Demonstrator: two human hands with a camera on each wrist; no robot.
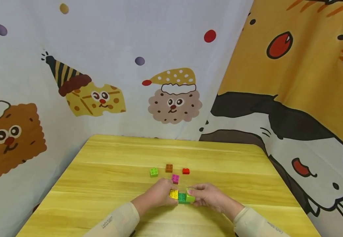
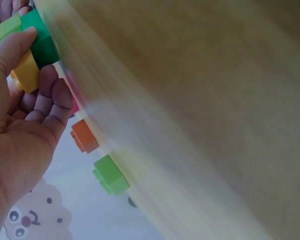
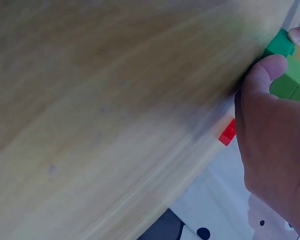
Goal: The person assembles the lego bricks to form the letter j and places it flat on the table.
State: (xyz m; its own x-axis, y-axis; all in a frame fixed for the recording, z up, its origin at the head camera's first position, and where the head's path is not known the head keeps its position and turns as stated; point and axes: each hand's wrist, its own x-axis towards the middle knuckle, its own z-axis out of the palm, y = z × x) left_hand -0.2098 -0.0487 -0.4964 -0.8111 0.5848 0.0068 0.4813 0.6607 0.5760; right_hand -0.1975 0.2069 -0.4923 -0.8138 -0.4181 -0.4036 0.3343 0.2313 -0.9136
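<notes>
On the near part of the table, my left hand [image 1: 160, 193] pinches a yellow brick [image 1: 173, 194], which sits at the left end of a dark green brick [image 1: 182, 197]. My right hand [image 1: 209, 197] grips a lime-green block [image 1: 190, 195] at the other end of that green brick, thumb on its near side. A seam across the lime block [image 3: 292, 82] shows in the right wrist view. In the left wrist view my thumb lies along the yellow brick [image 2: 27, 72], its tip at the dark green brick [image 2: 40, 40].
Beyond my hands lie loose bricks on the wooden table [image 1: 106, 184]: a magenta brick [image 1: 175, 178], a brown-orange brick [image 1: 169, 168], a small red brick [image 1: 185, 171] and a light green brick [image 1: 154, 172]. A cloth with cartoon prints [image 1: 112, 49] hangs behind the table's far edge.
</notes>
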